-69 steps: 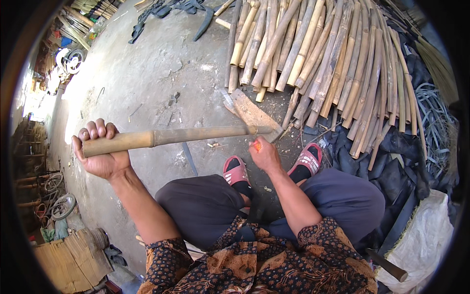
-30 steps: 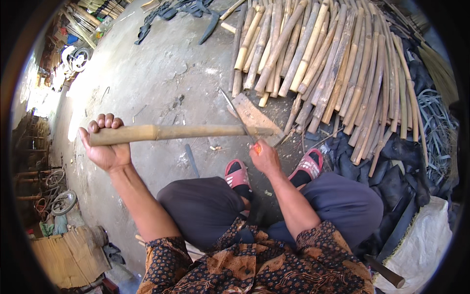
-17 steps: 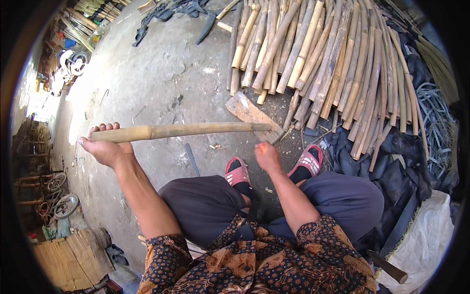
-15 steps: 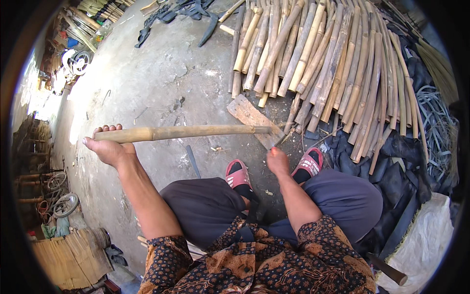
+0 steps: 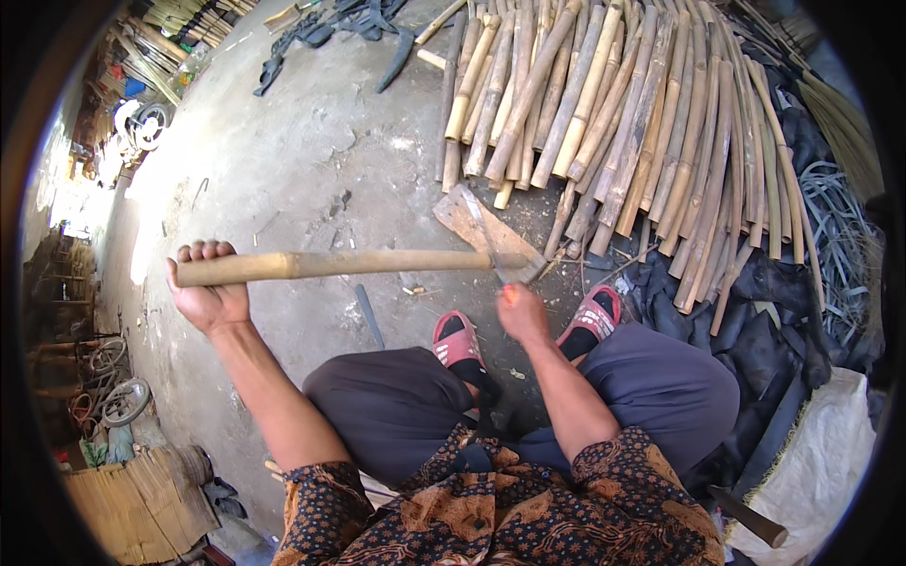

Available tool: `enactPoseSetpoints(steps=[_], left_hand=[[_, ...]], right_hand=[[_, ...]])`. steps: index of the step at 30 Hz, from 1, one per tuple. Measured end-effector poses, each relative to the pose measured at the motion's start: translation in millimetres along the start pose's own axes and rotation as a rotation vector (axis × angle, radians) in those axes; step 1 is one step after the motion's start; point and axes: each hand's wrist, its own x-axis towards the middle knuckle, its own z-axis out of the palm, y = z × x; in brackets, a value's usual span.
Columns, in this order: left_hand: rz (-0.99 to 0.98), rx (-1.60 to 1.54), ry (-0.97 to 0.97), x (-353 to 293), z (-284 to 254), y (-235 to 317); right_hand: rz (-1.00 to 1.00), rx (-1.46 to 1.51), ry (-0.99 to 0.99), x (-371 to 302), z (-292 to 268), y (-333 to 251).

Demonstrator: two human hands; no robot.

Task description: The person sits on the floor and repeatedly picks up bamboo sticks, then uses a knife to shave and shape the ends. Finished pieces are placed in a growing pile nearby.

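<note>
My left hand (image 5: 209, 292) grips the left end of a long bamboo stick (image 5: 359, 264) and holds it level across my front. Its right end rests on a flat wooden block (image 5: 472, 219) lying on the concrete floor. My right hand (image 5: 521, 309) is closed on the handle of a knife (image 5: 486, 241) whose thin blade points away from me and lies against the stick's right end. I sit with my knees apart, my feet in red sandals (image 5: 460, 341) just behind the block.
A big pile of cut bamboo sticks (image 5: 623, 123) covers the floor ahead and to the right. Dark sheeting (image 5: 755, 311) and a white sack (image 5: 821, 472) lie at the right. Dark tools (image 5: 330, 28) lie far ahead; wheels and clutter (image 5: 104, 396) line the left side.
My left hand has drawn the stick slightly leftward and lower. My right hand first dropped toward my feet, then came forward again and set the knife blade against the stick's end on the block.
</note>
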Motion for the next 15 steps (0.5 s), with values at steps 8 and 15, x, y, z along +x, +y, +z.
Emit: enactPoseSetpoints(steps=[8, 15], left_hand=[[0.062, -0.042, -0.018, -5.0, -8.2, -3.3], [0.004, -0.057, -0.352, 4.8, 10.2, -7.2]], right_hand=[[0.146, -0.079, 0.004, -2.1, -1.6, 4.0], [0.003, -0.073, -0.055, -5.0, -4.5, 7.3]])
